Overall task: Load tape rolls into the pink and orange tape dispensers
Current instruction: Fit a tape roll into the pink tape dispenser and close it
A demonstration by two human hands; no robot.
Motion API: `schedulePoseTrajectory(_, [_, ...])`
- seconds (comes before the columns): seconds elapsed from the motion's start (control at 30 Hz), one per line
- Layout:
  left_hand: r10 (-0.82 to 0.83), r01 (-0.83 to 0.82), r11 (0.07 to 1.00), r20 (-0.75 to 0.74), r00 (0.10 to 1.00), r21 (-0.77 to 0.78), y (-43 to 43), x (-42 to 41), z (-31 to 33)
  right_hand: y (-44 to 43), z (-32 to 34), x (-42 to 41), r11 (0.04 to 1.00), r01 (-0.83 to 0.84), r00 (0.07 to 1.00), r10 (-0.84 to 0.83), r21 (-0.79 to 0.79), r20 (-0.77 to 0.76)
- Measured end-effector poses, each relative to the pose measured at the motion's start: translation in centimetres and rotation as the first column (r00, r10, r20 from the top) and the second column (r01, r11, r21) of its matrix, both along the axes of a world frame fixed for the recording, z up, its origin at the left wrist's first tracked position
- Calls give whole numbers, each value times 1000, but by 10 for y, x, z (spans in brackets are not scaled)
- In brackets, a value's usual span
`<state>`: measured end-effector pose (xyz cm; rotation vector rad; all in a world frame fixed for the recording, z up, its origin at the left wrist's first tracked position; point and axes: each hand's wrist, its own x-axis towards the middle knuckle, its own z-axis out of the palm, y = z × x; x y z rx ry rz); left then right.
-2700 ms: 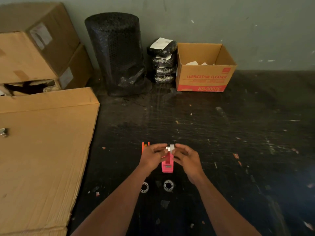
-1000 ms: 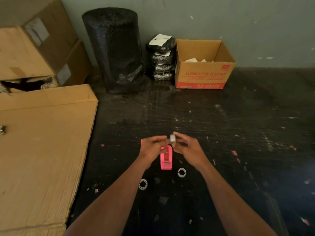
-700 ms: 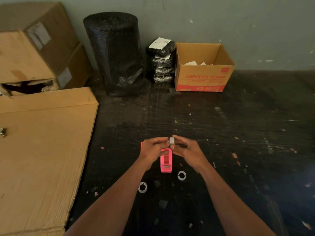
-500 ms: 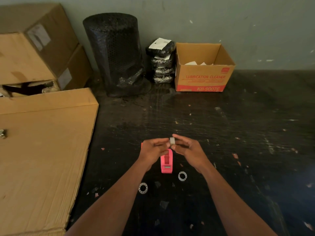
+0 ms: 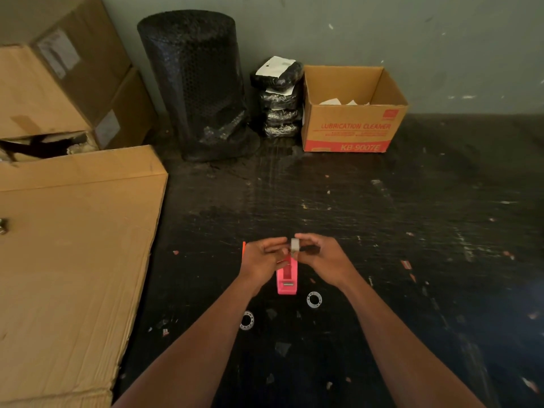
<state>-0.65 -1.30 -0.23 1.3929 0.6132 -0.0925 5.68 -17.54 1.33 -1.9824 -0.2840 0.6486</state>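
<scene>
A packing or storage workroom is suggested: brown cardboard cartons (image 5: 56, 81) stacked at ten o'clock, a black bubble-wrap roll (image 5: 194, 83) and an open "LUBRICATION CLEANER" box (image 5: 353, 125) at twelve, on a scuffed black table (image 5: 412, 231).

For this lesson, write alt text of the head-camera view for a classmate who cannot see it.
Two bare hands, left hand and right hand, pinch a small tape roll above a pink tape dispenser on a scuffed black table. Two loose tape rolls lie nearer the camera; cardboard boxes line the wall.
</scene>
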Motion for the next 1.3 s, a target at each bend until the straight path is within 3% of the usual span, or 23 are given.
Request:
schedulePoseTrajectory(0.2, [-43, 74, 916, -88, 995, 393, -3, -12, -28, 2, -11, 3, 992, -46, 998, 50, -117, 31])
schedulePoseTrajectory(0.5, [-150, 248, 884, -262, 953, 396, -17, -28, -63, 12, -36, 2, 934, -161, 983, 181, -319, 32])
schedulePoseTrajectory(0.8, [-188, 234, 816, -140, 972, 529, -22, -25, -73, 21, -61, 0, 924, -138, 975, 190, -357, 115])
schedulePoseTrajectory(1.3, [-182, 252, 810, -182, 966, 530, -20, -26, -76, 23, -76, 2, 892, -163, 955, 250, -421, 161])
